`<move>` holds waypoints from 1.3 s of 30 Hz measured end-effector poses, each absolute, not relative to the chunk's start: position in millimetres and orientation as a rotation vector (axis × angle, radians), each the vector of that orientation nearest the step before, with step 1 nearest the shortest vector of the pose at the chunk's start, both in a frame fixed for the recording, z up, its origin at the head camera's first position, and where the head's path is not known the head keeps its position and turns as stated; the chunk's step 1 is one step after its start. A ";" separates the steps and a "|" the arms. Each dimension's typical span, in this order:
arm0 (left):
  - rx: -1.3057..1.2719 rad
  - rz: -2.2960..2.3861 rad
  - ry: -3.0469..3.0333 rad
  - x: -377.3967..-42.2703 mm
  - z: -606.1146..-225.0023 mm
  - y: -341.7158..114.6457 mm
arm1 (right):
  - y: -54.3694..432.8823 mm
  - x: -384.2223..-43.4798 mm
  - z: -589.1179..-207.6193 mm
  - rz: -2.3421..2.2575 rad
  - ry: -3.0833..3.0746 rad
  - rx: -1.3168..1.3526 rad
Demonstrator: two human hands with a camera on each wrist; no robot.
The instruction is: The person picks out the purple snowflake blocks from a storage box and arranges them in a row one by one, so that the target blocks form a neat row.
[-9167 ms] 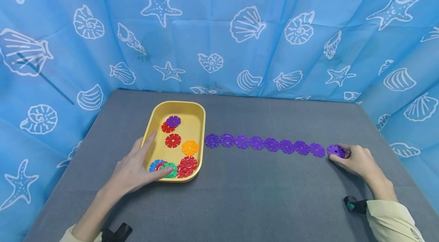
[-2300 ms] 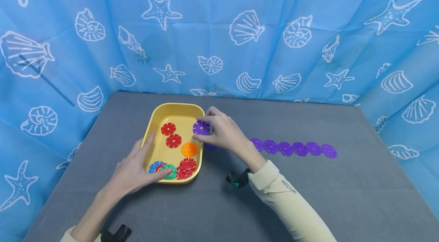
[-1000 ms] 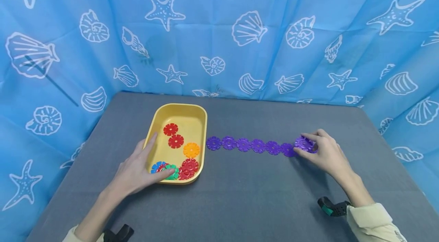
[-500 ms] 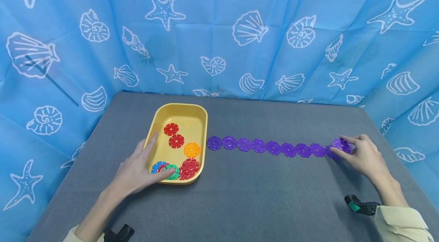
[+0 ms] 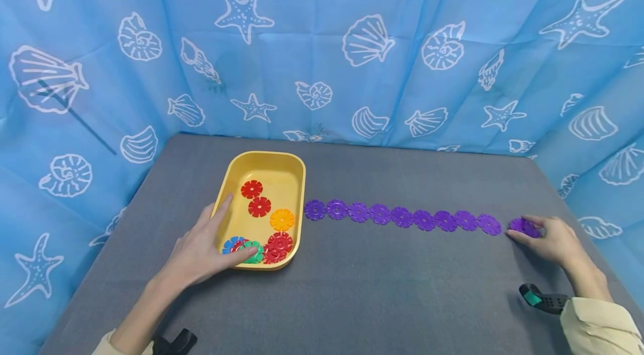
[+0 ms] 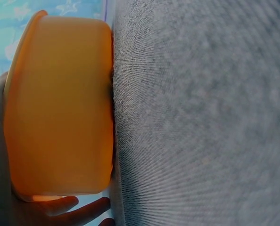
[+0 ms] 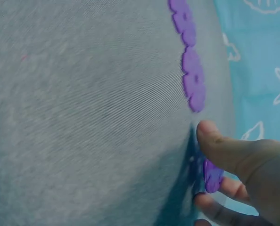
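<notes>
In the head view, my left hand (image 5: 203,251) spans the near left corner of a yellow plastic tray (image 5: 297,226), its thumb reaching over the near rim. In the left wrist view, its fingers lie against the tray's outer wall (image 6: 60,108). At the right, my right hand (image 5: 555,240) pinches a purple snowflake disc (image 5: 516,225) low at the tabletop, partly hidden by the fingers. A gap separates it from a row of several purple snowflake discs (image 5: 401,217) that runs from the tray's right side. The right wrist view shows the held disc (image 7: 212,176) beneath the thumb.
Inside the tray lie red discs (image 5: 259,207), an orange disc (image 5: 282,219), a green disc (image 5: 256,254) and a blue disc (image 5: 232,244). The grey tabletop (image 5: 382,288) ends against a blue shell-print curtain (image 5: 322,53).
My right hand took a purple disc from the tray, carried it rightward along the row and lowered it past the row's right end. My left hand stays at the tray.
</notes>
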State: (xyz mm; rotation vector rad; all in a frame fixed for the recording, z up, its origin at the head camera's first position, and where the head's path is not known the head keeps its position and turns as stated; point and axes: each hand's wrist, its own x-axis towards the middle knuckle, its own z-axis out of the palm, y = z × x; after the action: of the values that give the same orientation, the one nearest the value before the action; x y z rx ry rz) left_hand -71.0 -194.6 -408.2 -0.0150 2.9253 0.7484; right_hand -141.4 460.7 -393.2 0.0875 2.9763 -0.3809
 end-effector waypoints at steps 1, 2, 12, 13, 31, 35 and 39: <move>-0.016 0.747 2.925 -70.9 -408.2 -194.7 | 461.4 -141.7 -394.8 -0.378 2.970 0.092; -0.015 0.746 2.927 -70.9 -408.2 -194.9 | 462.1 -141.8 -396.3 -0.379 2.964 0.096; -0.002 0.740 2.941 -69.6 -408.7 -198.1 | 454.7 -141.9 -398.6 -0.454 2.849 0.221; -0.001 0.740 2.942 -69.4 -408.8 -198.4 | 452.7 -142.3 -398.6 -0.464 2.830 0.232; 0.018 0.754 2.956 -70.5 -409.7 -196.1 | 441.3 -142.6 -405.5 -0.513 3.009 0.171; 0.032 0.799 2.980 -70.3 -410.8 -196.9 | 434.9 -140.6 -408.2 -0.505 3.131 0.067; 0.022 0.862 2.987 -70.0 -410.9 -197.8 | 422.0 -136.6 -409.3 -0.506 3.257 -0.057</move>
State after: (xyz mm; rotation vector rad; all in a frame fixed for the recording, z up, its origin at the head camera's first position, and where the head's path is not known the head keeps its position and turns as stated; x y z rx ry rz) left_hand -70.0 -197.8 -410.9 0.0218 2.9869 0.8619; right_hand -136.6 422.0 -409.3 -0.0567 3.2573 -0.5055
